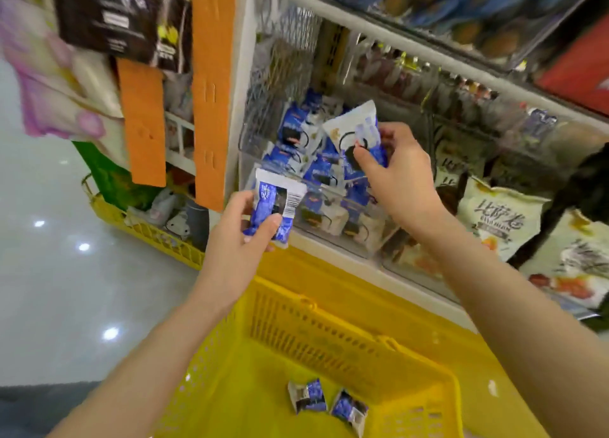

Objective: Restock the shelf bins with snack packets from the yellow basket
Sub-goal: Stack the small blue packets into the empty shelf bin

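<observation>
Hands both loaded — your right hand (395, 174) pinches a blue-white packet (354, 129) above the clear bin (333, 238), high, likely to clear the pile; left hand (242, 240) grips a second packet (272, 207) at the bin front, queued. Two packets (308, 396) lie in the yellow basket (329, 325).

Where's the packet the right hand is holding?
Head view, centre: the right hand holds the packet over the leftmost clear bin, above the yellow basket.

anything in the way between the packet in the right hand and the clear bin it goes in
Nothing visible. The right hand holds the blue-and-white snack packet above the open top of the clear plastic shelf bin.
</observation>
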`<state>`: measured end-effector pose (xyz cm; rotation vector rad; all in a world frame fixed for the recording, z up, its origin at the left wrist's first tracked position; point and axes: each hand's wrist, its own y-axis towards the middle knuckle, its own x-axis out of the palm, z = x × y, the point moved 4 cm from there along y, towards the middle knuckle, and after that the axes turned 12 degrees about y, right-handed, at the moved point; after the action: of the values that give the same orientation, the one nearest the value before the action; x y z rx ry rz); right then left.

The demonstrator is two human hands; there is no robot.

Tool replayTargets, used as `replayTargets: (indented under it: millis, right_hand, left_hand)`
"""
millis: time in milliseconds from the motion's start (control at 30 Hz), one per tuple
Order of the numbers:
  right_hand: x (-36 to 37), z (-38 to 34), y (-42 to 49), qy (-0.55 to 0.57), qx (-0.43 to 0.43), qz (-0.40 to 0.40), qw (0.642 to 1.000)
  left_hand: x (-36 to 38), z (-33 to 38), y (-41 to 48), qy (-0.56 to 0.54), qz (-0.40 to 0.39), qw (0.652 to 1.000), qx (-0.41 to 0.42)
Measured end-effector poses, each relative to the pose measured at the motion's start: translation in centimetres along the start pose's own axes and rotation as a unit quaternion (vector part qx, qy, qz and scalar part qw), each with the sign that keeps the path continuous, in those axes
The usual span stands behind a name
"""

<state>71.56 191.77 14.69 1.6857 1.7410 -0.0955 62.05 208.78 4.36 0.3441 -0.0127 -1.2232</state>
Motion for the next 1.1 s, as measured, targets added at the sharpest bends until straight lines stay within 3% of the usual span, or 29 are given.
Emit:
replayTargets:
  millis: [100, 167, 267, 433, 600, 667, 833, 900, 1000, 1100]
  right_hand:
    - [0.5, 1.5, 4.7, -0.012, 0.082, 0.044, 0.996]
    - [1.0, 3.2, 6.8, 0.088, 0.172, 0.072, 0.979]
    - [2.4, 5.0, 8.0, 0.259, 0.278, 0.076, 0.922]
    - [3.5, 7.7, 8.5, 0.092, 0.304, 0.065, 0.946]
    - [5.2, 9.0, 8.5, 0.268, 0.337, 0.067, 0.900]
    - [5.7, 9.5, 8.5, 0.236, 0.345, 0.065, 0.906]
    - [4.3, 8.5, 9.1, -0.099, 0.291, 0.018, 0.951]
    - [3.9, 7.5, 8.7, -0.152, 0.253, 0.014, 0.955]
    - [3.6, 4.6, 7.0, -0.089, 0.152, 0.026, 0.984]
    - [4.4, 0.7, 3.1, 0.068, 0.105, -0.102, 0.987]
  left_hand:
    - [-1.2, 1.1, 2.2, -0.008, 0.008, 1.000, 0.020]
    - [-1.6, 1.6, 3.5, -0.013, 0.008, 1.000, 0.027]
    - [-1.8, 2.4, 5.0, -0.023, 0.001, 0.999, 0.038]
    - [-1.7, 2.8, 6.9, -0.027, -0.007, 0.998, 0.051]
    - [-1.5, 2.3, 7.7, -0.024, 0.005, 0.999, 0.038]
    - [-1.3, 2.0, 7.8, -0.038, 0.001, 0.999, 0.027]
    - [-1.0, 1.7, 7.5, -0.078, -0.011, 0.997, 0.000]
    - [-1.0, 1.5, 7.3, -0.109, -0.009, 0.994, -0.031]
    - [-0.8, 1.1, 6.5, -0.158, -0.017, 0.983, -0.095]
    - [-0.2, 1.1, 5.4, -0.219, -0.080, 0.961, -0.150]
